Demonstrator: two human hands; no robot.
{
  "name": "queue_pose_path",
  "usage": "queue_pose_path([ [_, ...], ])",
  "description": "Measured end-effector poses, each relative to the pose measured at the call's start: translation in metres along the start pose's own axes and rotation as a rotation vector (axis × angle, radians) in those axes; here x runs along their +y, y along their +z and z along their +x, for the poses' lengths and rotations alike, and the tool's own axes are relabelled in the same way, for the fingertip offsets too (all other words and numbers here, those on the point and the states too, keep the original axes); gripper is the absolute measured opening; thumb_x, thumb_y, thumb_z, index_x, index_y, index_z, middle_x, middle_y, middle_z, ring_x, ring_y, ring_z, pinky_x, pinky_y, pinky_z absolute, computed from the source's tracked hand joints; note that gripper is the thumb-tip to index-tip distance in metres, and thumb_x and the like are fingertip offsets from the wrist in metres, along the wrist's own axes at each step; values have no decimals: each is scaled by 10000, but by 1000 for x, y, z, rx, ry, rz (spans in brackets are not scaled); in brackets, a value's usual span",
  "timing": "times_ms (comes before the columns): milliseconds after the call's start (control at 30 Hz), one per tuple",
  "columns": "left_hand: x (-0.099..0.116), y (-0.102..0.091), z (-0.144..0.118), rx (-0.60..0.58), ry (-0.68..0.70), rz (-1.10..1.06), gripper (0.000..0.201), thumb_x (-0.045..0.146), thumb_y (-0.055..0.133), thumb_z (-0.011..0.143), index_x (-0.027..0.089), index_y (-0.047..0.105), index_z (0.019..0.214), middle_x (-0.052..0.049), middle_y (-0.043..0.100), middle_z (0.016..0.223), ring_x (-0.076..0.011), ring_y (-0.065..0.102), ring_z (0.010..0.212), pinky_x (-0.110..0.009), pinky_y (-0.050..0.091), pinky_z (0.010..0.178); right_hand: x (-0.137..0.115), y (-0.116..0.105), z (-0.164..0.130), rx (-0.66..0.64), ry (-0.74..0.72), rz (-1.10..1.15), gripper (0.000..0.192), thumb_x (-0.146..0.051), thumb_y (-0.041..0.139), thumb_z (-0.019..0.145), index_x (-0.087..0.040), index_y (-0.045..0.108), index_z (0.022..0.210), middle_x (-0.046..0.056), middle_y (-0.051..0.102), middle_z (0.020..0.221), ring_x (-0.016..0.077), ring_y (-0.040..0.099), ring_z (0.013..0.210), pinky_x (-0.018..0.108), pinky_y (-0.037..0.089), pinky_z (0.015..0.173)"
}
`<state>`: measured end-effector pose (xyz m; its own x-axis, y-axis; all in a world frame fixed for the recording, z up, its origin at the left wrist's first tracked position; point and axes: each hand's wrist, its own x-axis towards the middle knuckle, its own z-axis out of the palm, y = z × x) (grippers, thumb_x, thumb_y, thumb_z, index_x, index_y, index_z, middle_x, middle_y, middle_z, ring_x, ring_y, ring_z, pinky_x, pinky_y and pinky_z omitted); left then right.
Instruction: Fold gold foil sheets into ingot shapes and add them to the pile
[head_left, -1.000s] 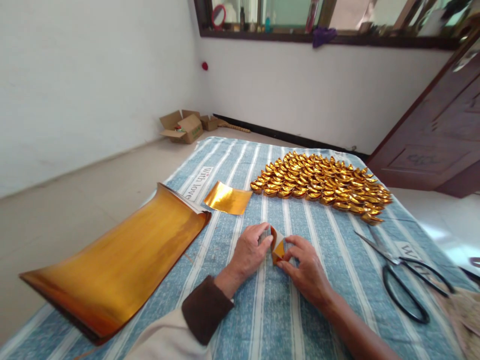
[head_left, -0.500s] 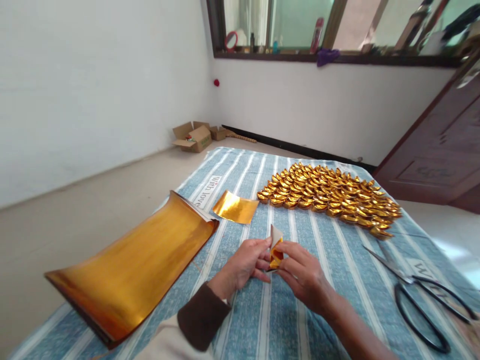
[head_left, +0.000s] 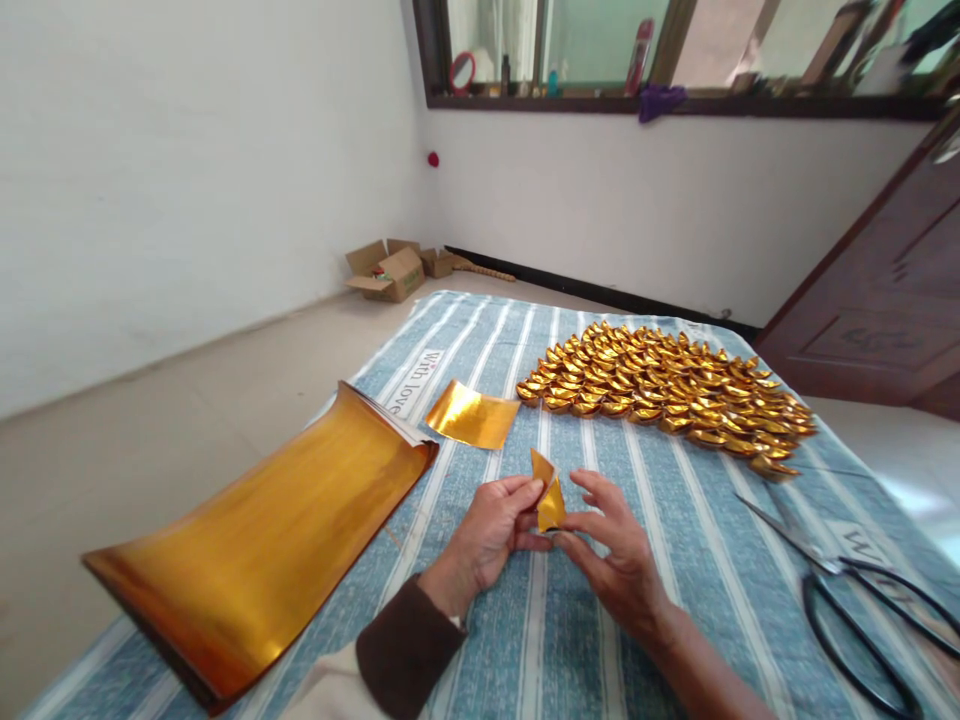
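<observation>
A small folded piece of gold paper [head_left: 547, 492] is held just above the blue striped cloth [head_left: 525, 640]. My left hand [head_left: 491, 528] pinches its left side and my right hand [head_left: 611, 555] grips its lower right corner, fingers spread. A loose gold square sheet [head_left: 472, 414] lies flat just beyond my left hand. A large stack of gold sheets [head_left: 262, 530] rests to the left, its near end curling over the edge. Several folded gold ingots [head_left: 667, 390] lie packed in rows at the far right.
Black-handled scissors [head_left: 847, 590] lie on the cloth at the right. Open cardboard boxes [head_left: 390, 268] sit on the floor by the far wall. A dark wooden door [head_left: 877, 290] stands at the right, and a window sill holds small items.
The folded paper has been lifted off the cloth and turned, its gold face now showing instead of the white back. Both hands rose slightly with it.
</observation>
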<state>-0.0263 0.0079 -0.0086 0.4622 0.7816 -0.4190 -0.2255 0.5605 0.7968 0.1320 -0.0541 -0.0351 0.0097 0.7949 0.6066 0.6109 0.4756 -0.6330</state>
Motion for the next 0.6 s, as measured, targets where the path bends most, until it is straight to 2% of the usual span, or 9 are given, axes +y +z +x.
queue_pose_path([
  [100, -1, 0, 0, 9, 19, -9, 295, 370, 728, 787, 116, 663, 922, -80, 705, 796, -163, 680, 650, -265, 569, 562, -1, 2, 0, -14, 104, 73, 146, -310, 613, 867, -259, 735, 805, 94, 621, 1219, 265, 573, 1158, 414, 528, 876],
  [267, -2, 5, -1, 36, 33, -21, 243, 322, 718, 801, 105, 666, 899, -85, 700, 788, -159, 680, 634, -248, 570, 523, -2, 6, 2, 12, 292, 151, 185, -318, 615, 851, -230, 718, 725, 91, 683, 1059, 250, 623, 1071, 413, 491, 917],
  [367, -2, 8, -3, 39, 37, -24, 199, 281, 684, 830, 99, 673, 911, -86, 701, 785, -165, 691, 652, -234, 567, 509, -4, 6, 4, 1, 390, 188, 218, -331, 610, 845, -219, 704, 684, 89, 692, 998, 243, 640, 1028, 387, 498, 883],
  [600, -2, 11, -5, 55, 51, -29, 176, 263, 678, 839, 98, 684, 902, -98, 713, 812, -166, 702, 658, -224, 571, 516, -5, 5, 7, 27, 497, 227, 247, -381, 630, 817, -208, 661, 642, 70, 698, 930, 219, 657, 910, 353, 501, 825],
])
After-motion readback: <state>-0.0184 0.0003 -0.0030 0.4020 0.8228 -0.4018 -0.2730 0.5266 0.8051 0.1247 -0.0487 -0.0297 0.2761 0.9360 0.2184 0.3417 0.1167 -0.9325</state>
